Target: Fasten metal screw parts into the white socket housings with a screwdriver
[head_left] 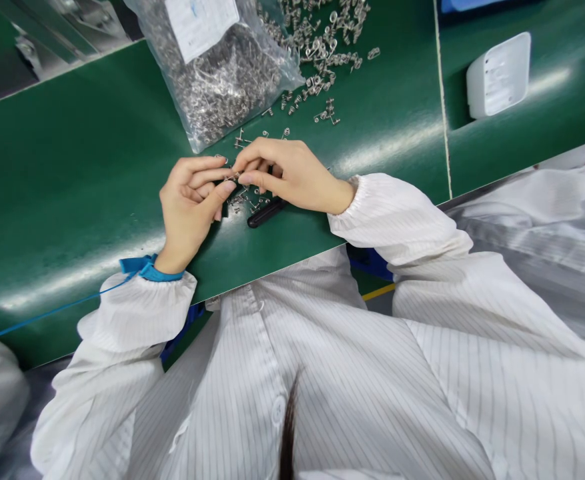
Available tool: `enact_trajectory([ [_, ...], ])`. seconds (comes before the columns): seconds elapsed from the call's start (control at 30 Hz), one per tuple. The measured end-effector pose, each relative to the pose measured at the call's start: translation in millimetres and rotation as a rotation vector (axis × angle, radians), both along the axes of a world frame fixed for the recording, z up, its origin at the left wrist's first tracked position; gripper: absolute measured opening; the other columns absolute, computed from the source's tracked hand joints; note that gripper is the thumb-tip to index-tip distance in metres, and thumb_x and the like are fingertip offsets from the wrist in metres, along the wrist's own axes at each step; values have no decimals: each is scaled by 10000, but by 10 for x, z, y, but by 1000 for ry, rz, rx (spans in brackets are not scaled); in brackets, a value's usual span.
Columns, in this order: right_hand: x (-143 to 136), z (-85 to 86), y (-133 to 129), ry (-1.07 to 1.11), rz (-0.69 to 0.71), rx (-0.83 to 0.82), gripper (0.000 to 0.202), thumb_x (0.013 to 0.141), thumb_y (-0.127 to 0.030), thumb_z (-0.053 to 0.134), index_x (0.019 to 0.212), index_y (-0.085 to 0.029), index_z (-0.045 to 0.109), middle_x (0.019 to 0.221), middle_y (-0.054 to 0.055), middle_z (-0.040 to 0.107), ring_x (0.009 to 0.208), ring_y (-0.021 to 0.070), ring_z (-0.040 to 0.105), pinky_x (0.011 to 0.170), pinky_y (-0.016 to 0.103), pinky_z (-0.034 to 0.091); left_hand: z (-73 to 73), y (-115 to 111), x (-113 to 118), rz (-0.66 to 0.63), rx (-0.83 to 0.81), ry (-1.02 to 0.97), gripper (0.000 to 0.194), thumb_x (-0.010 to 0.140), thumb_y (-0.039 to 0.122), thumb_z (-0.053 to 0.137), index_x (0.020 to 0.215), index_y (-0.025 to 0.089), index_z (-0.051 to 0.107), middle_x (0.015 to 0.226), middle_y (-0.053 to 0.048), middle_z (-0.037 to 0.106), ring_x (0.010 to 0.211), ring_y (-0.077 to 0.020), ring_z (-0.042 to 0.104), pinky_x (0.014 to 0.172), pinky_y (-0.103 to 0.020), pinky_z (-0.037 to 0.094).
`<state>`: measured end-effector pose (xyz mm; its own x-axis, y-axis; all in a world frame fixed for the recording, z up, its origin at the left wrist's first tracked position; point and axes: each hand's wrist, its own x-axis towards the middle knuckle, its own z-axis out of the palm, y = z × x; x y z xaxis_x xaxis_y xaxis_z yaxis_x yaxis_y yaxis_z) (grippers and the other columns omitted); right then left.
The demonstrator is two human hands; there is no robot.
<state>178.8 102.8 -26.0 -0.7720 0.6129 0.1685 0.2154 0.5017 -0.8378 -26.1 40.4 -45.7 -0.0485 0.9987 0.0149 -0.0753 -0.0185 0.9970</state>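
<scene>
Dark hair strand (288, 427) over striped white coat (352, 373). Green counter (87, 167) beyond, clear bag (222, 87) of springs on it. Left hand (189, 200), right hand (302, 177): each grip narrow, pinching small metal piece (236, 177) between them, near black handle (266, 213).

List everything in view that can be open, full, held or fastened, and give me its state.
Clear bag: well filled with springs, mouth not clearly visible.
Loose springs: scattered.
White container: open, few small parts inside.
Black handle: lying down, partly hidden.
Blue wrist strap: fastened.
Left hand: pinching, part unclear.
Right hand: pinching beside it.
</scene>
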Motion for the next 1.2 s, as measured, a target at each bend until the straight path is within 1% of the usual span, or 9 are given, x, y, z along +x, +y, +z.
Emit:
enact_trajectory([
  [0.27,-10,78,-1,197,-6,-405,383,1021,-473,507,1156,-117,548,865,-26,611,645,16,555,585,127,451,-7,0,16,-42,80,7,168,784,268,863,898,231,746,826,15,768,396,-23,502,324,-157,326],
  [0.33,0,113,13,239,-59,-461,377,980,-484,578,1108,-130,563,822,-33,611,616,21,534,543,132,424,-16,-1,9,-74,108,32,143,854,318,806,966,256,743,879,8,770,386,-14,473,318,-173,289],
  [0.47,18,148,59,372,-373,-367,218,903,-386,681,972,-204,583,630,-83,499,532,49,445,536,178,407,-26,-11,-32,-120,109,69,344,986,524,582,1252,312,627,1160,-36,694,406,14,406,331,-221,266],
  [0.57,23,114,76,331,-619,-240,209,899,-444,638,964,-269,545,579,-79,435,494,94,380,519,229,402,-56,-11,-85,-108,74,11,449,901,587,687,1238,318,564,1258,-4,598,506,17,467,384,-230,292],
  [0.63,26,88,58,299,-656,-151,232,911,-487,593,975,-274,529,623,-61,479,518,107,393,532,246,412,-93,-2,-115,-124,82,-15,527,803,575,807,1176,302,555,1295,38,558,602,11,524,447,-210,346],
  [0.7,31,83,18,260,-567,-99,261,942,-502,561,1010,-253,530,671,-55,504,549,99,416,554,241,423,-135,9,-127,-149,94,-27,556,738,530,877,1123,279,563,1305,55,543,687,-7,564,517,-202,416],
  [0.9,30,124,-66,-10,-65,68,352,1050,-437,431,1090,-130,597,859,-24,589,678,34,515,716,194,464,-132,10,-63,-218,49,-110,372,752,384,882,1023,301,640,1223,3,602,873,-114,662,673,-231,591],
  [1.07,23,76,-48,-150,-3,227,388,1073,-408,367,1200,-160,637,1008,5,629,911,58,604,765,167,454,-30,-6,1,-231,81,-40,378,773,376,870,1036,299,611,1228,-24,638,1153,-199,672,996,-354,603],
  [1.2,29,19,-43,-166,17,309,475,1083,-414,265,1222,-162,643,1033,7,662,1001,61,619,772,142,450,12,-18,33,-225,132,-15,472,759,339,886,1110,276,576,1353,-37,614,1321,-218,592,1042,-379,599],
])
